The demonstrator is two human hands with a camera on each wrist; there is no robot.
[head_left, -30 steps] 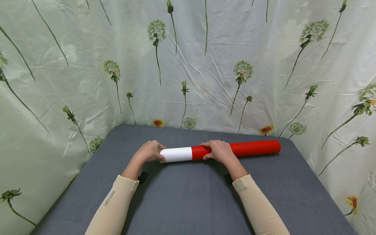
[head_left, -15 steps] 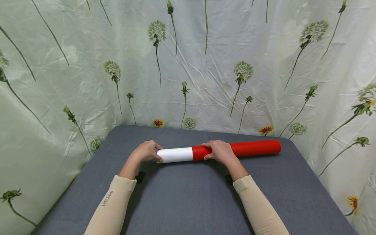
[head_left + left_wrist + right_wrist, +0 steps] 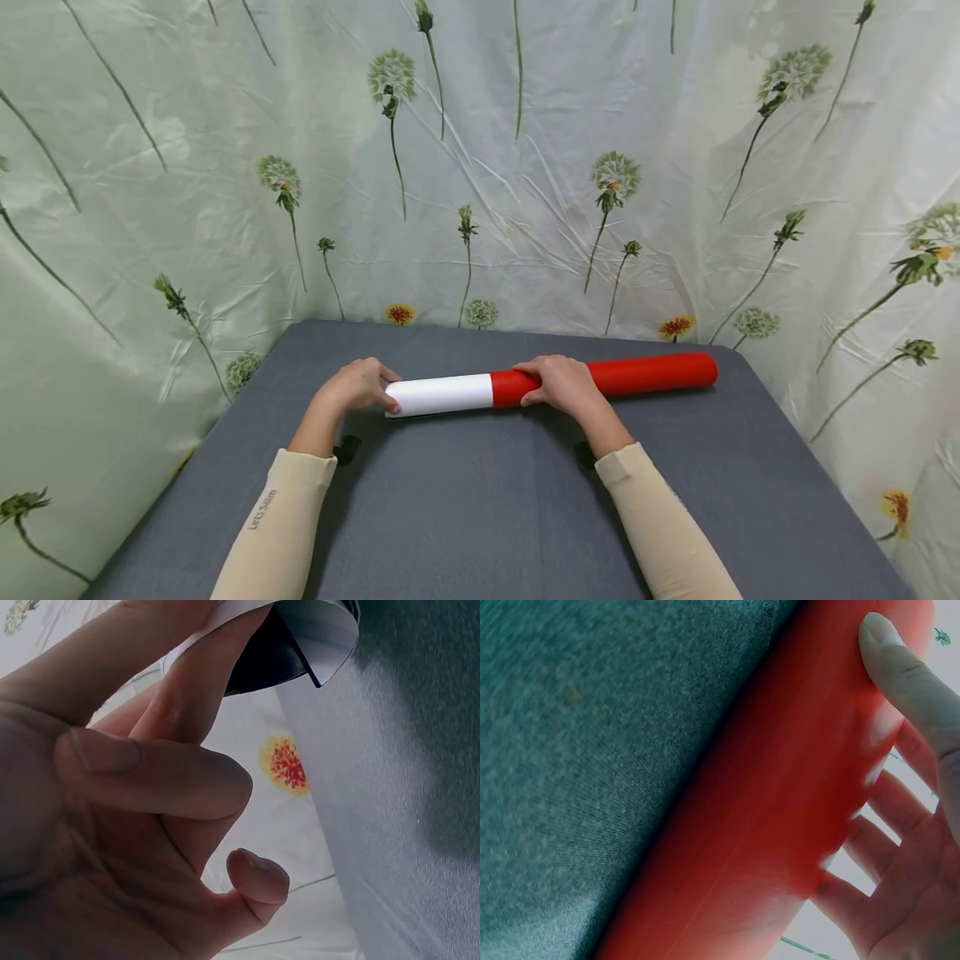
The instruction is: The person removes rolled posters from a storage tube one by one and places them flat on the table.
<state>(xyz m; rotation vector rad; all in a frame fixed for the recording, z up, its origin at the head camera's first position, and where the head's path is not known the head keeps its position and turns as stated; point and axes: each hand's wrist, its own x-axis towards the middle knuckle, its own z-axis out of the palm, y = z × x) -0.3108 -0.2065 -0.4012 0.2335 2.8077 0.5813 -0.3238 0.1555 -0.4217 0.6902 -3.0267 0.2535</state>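
Clearly, found the red tube (image 3: pixel 652 375) lying lengthwise across the far part of the grey table (image 3: pixel 450 517), with the white roll (image 3: pixel 438 395) apparently reaching out of its left end. Saw the left hand (image 3: pixel 358 385) pinching the far left end of the white roll, thumb on the near side, fingertips over the top; in the left wrist view, noted a thin rim (image 3: pixel 238 607) caught between the digits and a dark inner face (image 3: pixel 266 658) behind it. Saw the right hand (image 3: pixel 566 385) gripping the red tube near the junction with the white, thumb on the near side, other fingers spread apart along the far side. Judged both pieces light and hollow, probably thin sheet, fairly stiff lengthwise yet easily crushed across. Took the smooth, shiny red surface for somewhat slippery, better suited to a broad, gentle hold around the barrel than to a hard squeeze. Took the rim for the weakest part, liable to crease or dent under a tight pinch, and thought a light hold slightly in from the edge safer. Could not tell the depth of the white roll inside the red tube, nor the snugness of the fit
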